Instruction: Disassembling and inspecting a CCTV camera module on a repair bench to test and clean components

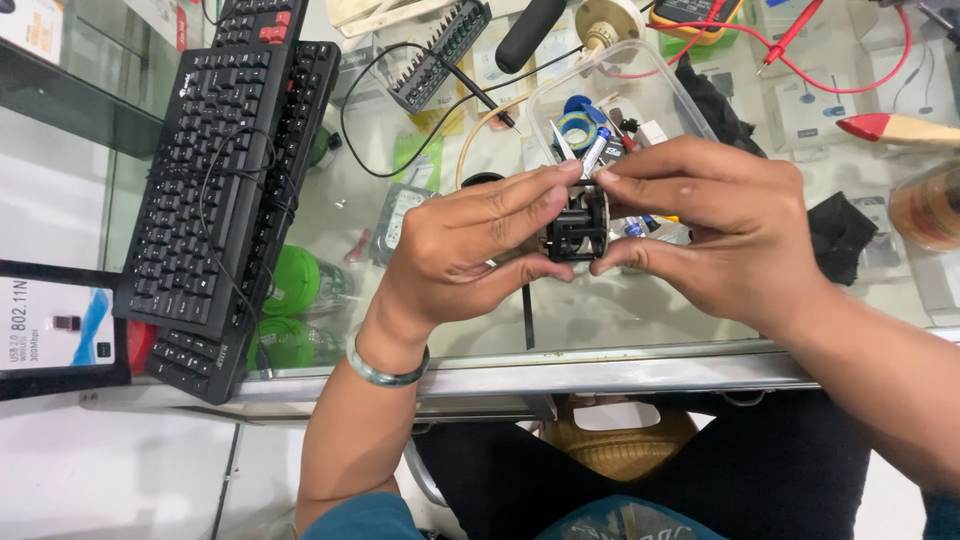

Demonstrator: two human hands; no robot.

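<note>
My left hand (470, 245) and my right hand (705, 220) meet over a glass counter (620, 320) and both pinch a small black boxy part (577, 232) between thumb and fingers. The part has a pale rounded face on its right side. My left wrist wears a metal bangle (388, 370). Just behind the hands stands a clear plastic box (620, 95) holding tape rolls, a pen-like tool and small bits. My fingers hide most of the black part.
Two black keyboards (215, 190) lie stacked at the left with a cable over them. A bit set (440, 55), a black handle (528, 32), red meter leads (820, 70), a black cloth (838, 235) and a tape roll (930, 205) crowd the back and right. The metal counter edge (600, 375) runs before my lap.
</note>
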